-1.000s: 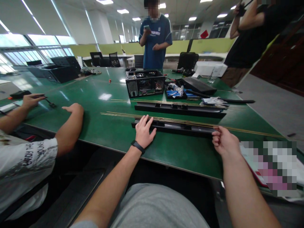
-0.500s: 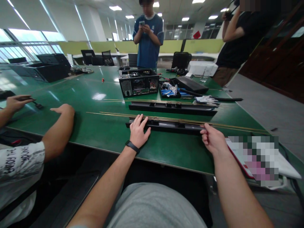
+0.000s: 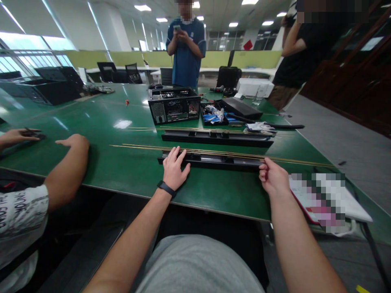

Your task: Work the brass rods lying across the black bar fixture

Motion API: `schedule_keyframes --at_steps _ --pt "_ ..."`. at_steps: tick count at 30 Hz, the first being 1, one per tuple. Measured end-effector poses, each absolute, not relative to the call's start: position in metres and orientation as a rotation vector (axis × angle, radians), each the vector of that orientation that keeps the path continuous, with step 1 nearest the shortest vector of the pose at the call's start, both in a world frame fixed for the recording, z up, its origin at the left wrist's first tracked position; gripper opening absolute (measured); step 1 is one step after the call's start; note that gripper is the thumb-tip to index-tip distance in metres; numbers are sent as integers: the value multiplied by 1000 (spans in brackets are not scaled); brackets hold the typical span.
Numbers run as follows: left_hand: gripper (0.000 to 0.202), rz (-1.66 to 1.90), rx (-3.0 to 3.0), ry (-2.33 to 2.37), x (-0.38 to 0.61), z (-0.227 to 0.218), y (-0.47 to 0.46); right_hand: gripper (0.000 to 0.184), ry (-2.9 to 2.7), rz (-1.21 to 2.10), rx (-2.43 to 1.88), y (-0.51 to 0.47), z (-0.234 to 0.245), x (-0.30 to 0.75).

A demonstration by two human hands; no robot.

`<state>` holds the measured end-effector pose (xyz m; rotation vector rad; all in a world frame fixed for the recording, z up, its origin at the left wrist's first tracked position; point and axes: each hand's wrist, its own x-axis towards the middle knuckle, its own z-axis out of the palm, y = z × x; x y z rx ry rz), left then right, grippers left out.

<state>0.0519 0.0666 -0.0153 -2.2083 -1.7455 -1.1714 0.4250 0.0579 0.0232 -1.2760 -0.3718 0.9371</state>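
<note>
A long black rail [image 3: 214, 161] lies across the green table [image 3: 128, 167] in front of me, with several thin brass rods [image 3: 146, 147] resting along it. My left hand [image 3: 174, 169], a black band on its wrist, lies flat with fingers spread on the rail's left end. My right hand [image 3: 273, 178] is closed in a pinch at the rail's right end, where the rods pass. A second black rail [image 3: 216, 138] lies parallel just behind.
An open black computer case [image 3: 174, 105] stands behind the rails, beside a tray of blue and white items [image 3: 215, 115] and a flat black panel [image 3: 241, 108]. A seated person's arms [image 3: 65, 162] rest on the table at left. Two people stand at the far side.
My right hand has slid a little left along the rail's right end. My left hand stays flat on the rail. The standing person in blue raised both hands to a phone.
</note>
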Motion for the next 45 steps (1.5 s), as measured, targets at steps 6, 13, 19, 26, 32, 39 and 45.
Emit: schedule_keyframes --at_steps 6,13,19,26,32,39,45 --pt "58 -1169 -2219 -1740 51 -15 66 20 -254 717 -1312 64 17 439" --pt "59 -1195 -2232 -1737 50 -15 66 19 -276 660 -1310 64 10 445" --pt "58 -1172 -2248 -1738 49 -15 66 28 -440 866 -1284 60 14 431" --pt "58 -1164 -2251 -1716 49 -16 67 19 -523 1033 -1314 56 25 414" --pt "58 -1156 -2249 -1724 49 -17 66 14 -423 957 -1302 60 22 424" --pt "59 -1166 -2262 -1725 48 -16 66 18 -237 694 -1295 65 12 450" --pt "58 -1166 -2264 -1718 48 -16 66 18 -307 720 -1291 64 9 443"
